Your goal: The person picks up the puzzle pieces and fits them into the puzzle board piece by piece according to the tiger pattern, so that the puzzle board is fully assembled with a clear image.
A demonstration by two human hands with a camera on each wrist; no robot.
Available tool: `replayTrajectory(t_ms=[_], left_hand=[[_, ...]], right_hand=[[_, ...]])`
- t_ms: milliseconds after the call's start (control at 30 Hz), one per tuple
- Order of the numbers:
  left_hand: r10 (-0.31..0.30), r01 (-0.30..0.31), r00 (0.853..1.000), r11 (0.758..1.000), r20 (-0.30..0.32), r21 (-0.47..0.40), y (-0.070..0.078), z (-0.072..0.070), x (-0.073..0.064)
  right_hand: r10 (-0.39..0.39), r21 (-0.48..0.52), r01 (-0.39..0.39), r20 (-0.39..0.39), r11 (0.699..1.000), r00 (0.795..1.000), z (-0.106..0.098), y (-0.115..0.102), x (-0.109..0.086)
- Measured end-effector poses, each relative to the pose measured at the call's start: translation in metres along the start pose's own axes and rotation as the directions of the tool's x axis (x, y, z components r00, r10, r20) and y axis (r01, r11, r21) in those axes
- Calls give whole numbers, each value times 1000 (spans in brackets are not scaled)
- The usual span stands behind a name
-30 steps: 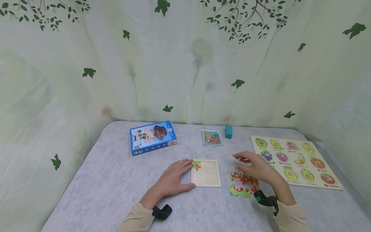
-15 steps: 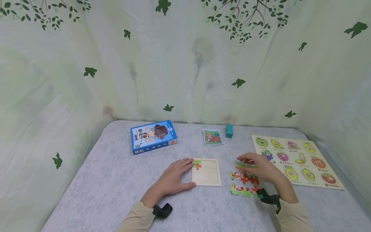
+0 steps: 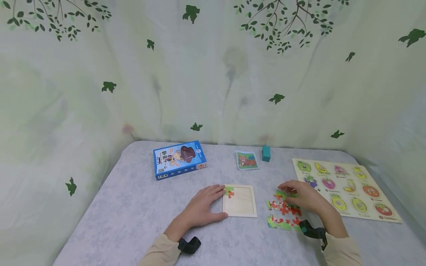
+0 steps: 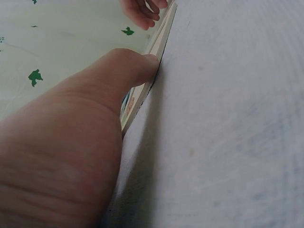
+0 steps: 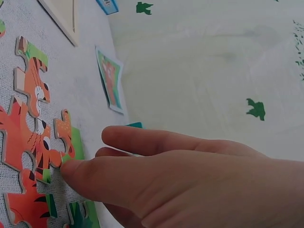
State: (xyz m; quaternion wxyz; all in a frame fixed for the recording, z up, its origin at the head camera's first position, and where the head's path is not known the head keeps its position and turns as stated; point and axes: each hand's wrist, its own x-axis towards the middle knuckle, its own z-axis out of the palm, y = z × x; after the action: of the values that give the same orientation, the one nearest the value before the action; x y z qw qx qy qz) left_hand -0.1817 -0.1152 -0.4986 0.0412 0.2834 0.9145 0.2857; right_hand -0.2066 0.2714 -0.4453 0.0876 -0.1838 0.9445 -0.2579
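Shifts right hand (image 3: 302,195) farther from right edge of frame (image 3: 241,204), likely bringing pieces (image 5: 19,137) within reach; cannot tell whether pinching any; keeps left hand (image 3: 202,207) unclenched, straight-fingered, at left edge

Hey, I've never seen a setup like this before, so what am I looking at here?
There is no machine, just a person's two bare hands. The wide view comes from a camera worn on the head; the close ones come from a camera on each wrist. On the pale grey tabletop, the left hand rests at the left edge of a square, pale wooden tray. A green-and-orange jigsaw section sits in its top left corner. The right hand is over loose orange-and-green tiger jigsaw pieces; its thumb appears to touch one, but I see none clearly gripped. Farther back lie a blue cardboard box, a small picture card and a teal block. To the right is a cream board with fruit pictures.
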Motion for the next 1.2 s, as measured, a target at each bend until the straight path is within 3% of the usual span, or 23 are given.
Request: replayTrajectory(t_ms=[300, 567, 933, 1200], left_hand=[[27, -27, 1000, 1000, -15, 12, -2, -1, -2], [13, -13, 1000, 1000, 26, -16, 2, 0, 1], [15, -15, 1000, 1000, -12, 16, 4, 2, 0], [16, -16, 1000, 1000, -8, 25, 3, -1, 0]], right_hand=[[24, -3, -24, 29, 1000, 999, 5, 2, 2], [71, -9, -71, 52, 997, 996, 3, 4, -1], [6, -24, -4, 69, 1000, 998, -2, 4, 3], [87, -29, -85, 87, 996, 992, 0, 0, 9]])
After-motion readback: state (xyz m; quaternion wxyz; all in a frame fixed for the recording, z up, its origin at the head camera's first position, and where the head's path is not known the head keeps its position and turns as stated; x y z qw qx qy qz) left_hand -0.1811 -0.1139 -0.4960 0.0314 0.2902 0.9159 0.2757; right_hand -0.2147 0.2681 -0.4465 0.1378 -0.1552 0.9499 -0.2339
